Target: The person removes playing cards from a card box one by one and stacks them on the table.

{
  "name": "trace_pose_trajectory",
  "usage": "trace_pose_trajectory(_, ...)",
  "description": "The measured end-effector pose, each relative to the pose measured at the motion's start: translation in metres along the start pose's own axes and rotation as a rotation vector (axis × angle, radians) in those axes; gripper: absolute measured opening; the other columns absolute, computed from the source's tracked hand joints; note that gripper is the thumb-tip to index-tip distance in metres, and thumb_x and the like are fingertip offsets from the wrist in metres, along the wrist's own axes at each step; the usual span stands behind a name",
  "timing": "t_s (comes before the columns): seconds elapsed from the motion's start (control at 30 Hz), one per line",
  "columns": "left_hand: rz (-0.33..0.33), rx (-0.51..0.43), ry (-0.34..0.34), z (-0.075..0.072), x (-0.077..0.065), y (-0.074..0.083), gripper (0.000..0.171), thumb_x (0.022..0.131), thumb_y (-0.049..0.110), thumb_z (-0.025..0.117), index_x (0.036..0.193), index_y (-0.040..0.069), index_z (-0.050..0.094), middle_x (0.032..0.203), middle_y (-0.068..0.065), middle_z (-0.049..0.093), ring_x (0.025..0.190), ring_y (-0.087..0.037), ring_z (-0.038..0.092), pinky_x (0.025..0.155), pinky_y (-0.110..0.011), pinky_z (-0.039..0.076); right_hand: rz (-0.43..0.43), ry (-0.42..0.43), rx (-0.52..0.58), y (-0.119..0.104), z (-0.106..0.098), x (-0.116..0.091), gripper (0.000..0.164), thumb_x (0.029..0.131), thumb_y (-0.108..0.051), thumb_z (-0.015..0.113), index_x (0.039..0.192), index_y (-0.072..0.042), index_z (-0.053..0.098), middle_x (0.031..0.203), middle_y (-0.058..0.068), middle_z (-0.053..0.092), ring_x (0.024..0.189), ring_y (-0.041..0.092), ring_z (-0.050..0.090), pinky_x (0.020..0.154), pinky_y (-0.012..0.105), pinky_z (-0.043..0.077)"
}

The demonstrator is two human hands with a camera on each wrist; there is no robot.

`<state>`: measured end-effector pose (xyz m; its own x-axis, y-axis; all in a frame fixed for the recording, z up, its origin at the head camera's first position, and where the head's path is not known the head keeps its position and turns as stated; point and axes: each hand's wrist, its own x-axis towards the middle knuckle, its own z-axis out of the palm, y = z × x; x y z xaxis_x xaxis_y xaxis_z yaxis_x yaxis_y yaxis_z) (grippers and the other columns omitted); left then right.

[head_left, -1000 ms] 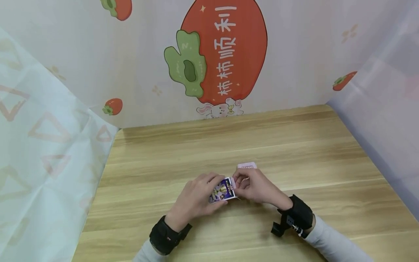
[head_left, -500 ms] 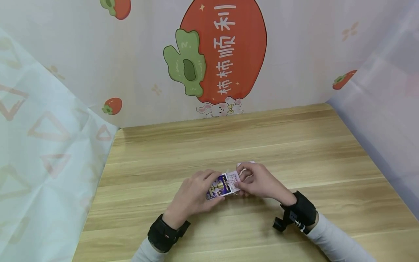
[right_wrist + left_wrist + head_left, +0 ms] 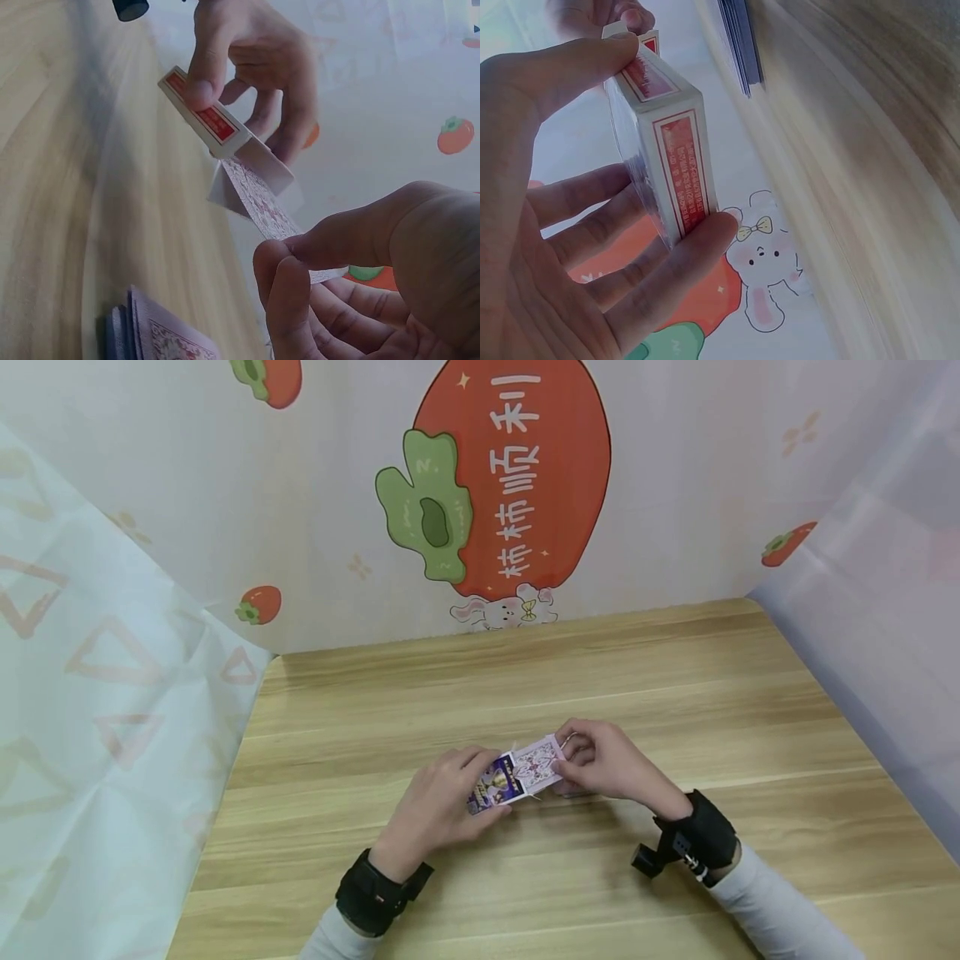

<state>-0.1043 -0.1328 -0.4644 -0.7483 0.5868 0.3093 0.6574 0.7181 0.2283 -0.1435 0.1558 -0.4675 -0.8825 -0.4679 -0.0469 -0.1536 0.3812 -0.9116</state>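
My left hand (image 3: 431, 806) grips a playing-card box (image 3: 497, 785), thumb along one narrow side and fingers along the other. The box is dark blue and purple on its face, with red and white panels (image 3: 682, 169) on its sides in the left wrist view. Its open end, flaps spread, points toward my right hand (image 3: 607, 760). There my right thumb and fingers pinch a playing card (image 3: 536, 764) with a pink-patterned back, its other end inside the box. Beneath the right hand, a pile of cards (image 3: 169, 334) rests on the table, mostly hidden in the head view.
The wood-grain table (image 3: 360, 693) runs back to a pale cloth (image 3: 322, 485) printed with persimmons and a rabbit. More cloth hangs at the left and right sides. Black camera bands (image 3: 378, 893) sit on both wrists.
My right hand has moved right and away from the body, drawing the card further out of the box. The box has shifted slightly left with my left hand. The pile is now more covered.
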Motion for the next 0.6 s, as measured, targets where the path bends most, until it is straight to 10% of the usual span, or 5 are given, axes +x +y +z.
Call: trace_pose_trajectory(0.6, -0.02, -0.017, -0.002, -0.003, 0.0, 0.0, 0.07, 0.083, 0.049, 0.089, 0.138, 0.012, 0.066, 0.127, -0.009, 0.074, 0.112, -0.025, 0.074, 0.086, -0.039, 0.063, 0.018, 0.094, 0.007, 0.004, -0.027, 0.002, 0.019, 0.097, -0.001, 0.071, 0.116, 0.002, 0.07, 0.104, 0.014, 0.072, 0.093, 0.024, 0.07, 0.078, 0.026, 0.06)
